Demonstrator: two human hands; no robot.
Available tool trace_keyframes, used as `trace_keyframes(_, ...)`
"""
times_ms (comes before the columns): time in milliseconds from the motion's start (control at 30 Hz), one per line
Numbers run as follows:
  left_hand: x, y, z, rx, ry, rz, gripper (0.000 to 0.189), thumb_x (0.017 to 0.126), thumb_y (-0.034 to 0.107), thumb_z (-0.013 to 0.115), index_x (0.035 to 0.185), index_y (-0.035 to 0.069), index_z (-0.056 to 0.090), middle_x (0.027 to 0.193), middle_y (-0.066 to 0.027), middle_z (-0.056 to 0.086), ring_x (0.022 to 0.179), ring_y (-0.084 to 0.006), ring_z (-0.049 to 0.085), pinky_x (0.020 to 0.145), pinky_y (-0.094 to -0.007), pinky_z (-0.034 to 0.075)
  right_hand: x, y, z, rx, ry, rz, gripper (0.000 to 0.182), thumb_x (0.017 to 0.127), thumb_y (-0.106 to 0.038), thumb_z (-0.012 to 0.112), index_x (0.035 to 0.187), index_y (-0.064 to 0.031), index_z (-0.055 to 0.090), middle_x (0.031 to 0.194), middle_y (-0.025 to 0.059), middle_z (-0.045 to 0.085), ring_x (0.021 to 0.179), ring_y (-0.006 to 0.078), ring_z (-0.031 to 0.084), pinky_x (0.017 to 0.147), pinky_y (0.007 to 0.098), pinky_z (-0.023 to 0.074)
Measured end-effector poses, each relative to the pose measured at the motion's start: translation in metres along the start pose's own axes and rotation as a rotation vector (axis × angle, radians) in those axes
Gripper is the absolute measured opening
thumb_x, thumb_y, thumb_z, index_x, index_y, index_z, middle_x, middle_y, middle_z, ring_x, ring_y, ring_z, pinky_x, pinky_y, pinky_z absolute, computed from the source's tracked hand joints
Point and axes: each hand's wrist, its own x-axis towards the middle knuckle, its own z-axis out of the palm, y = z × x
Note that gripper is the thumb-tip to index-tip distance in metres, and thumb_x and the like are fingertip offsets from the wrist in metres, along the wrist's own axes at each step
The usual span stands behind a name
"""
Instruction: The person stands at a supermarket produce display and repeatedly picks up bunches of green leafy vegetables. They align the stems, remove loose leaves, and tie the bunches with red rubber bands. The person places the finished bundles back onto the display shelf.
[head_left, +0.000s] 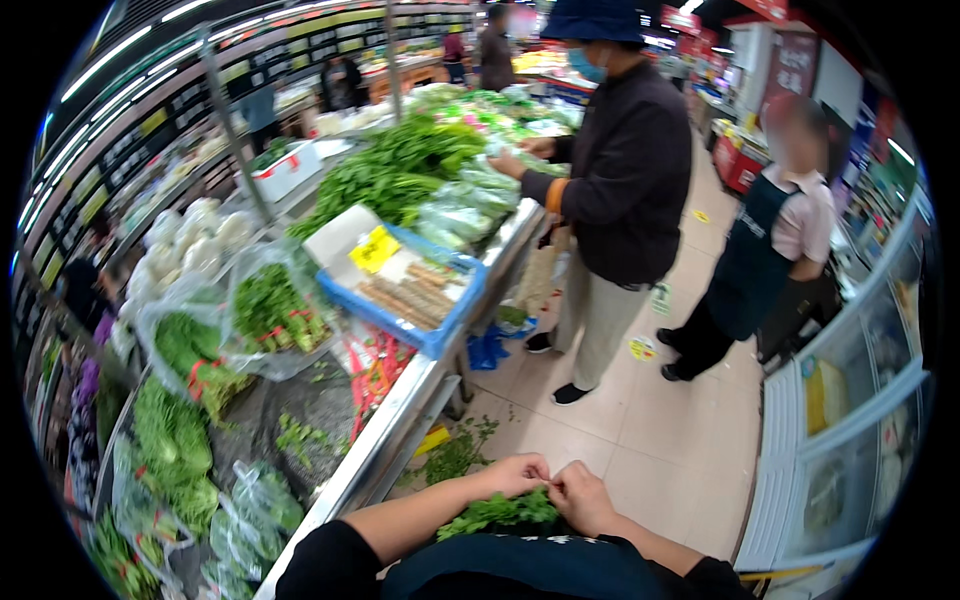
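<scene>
In front of my dark apron (517, 566), my left hand (516, 475) and my right hand (581, 496) meet, fingertips pinched together. A bunch of green leafy herbs (501, 514) lies against my body, just below my left hand and beside my right. Both hands are closed at the bunch's upper edge; the small part between the fingertips is too blurred to make out. To the left stands the metal-edged vegetable stall (352, 480), where loose leaves (300, 439) and red ties (375, 367) lie on a dark surface.
A blue crate (442, 334) of long brown roots sits at the stall's edge, near bagged greens (274, 307) and lettuce (176, 435). A masked shopper (630, 165) handles bagged vegetables. Another person in an apron (765, 240) stands by a glass-door refrigerator (832, 465). Leafy stems (457, 450) lie low beside the stall.
</scene>
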Motion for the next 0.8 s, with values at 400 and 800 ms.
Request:
trace_keyframes(400,-0.011,0.029,-0.004,-0.045,0.084,-0.219,0.013,0.086,0.011,0.059,0.092,0.002,0.064,0.081,0.0004,0.063,0.073,-0.0051,0.055,0.066,-0.0199,0.045,-0.004,0.003,0.0,0.014,0.134,-0.156,0.015,0.077,-0.011,0.061,0.08,-0.0054,0.048,0.078,0.01,0.048,0.062,0.0267,0.055,0.053,0.034,0.0482)
trace_keyframes(800,-0.005,0.017,-0.001,0.132,0.108,-0.146,0.012,0.086,0.014,0.059,0.089,0.004,0.065,0.075,0.002,0.062,0.067,-0.0038,0.051,0.062,-0.02,0.043,-0.013,0.003,0.0,0.017,0.073,-0.098,0.013,0.083,-0.014,0.054,0.084,-0.0051,0.045,0.082,0.0126,0.045,0.066,0.0303,0.054,0.056,0.0379,0.0471)
